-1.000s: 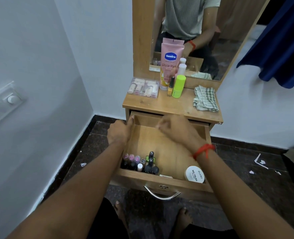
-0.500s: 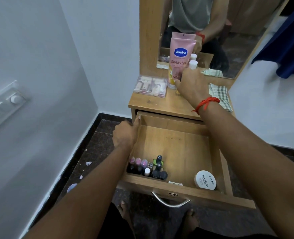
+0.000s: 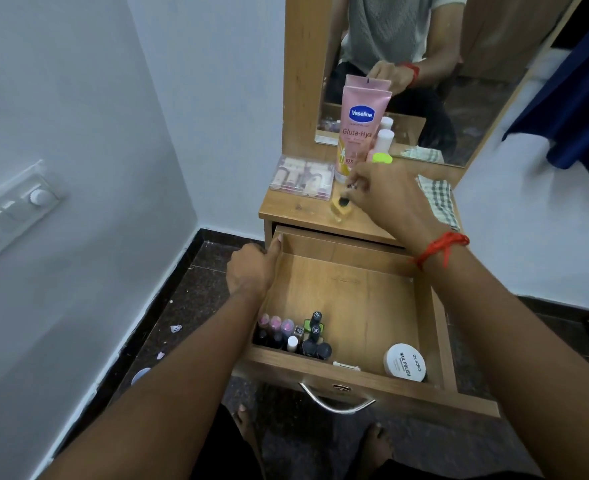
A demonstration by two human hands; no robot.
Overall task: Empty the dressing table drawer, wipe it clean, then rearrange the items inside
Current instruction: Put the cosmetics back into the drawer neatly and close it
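your right hand (image 3: 390, 202) pinches the small yellow bottle (image 3: 341, 213) by its cap (image 3: 343, 201), left hand (image 3: 250, 271) grips the drawer (image 3: 279, 366). probably fragile glass, so grab the body.

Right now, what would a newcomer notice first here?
The open drawer, mostly bare, with nail polish bottles clustered front left and a white jar front right. The left hand grips its left wall; the right hand pinches a small yellow bottle over the tabletop, near the pink Vaseline tube.
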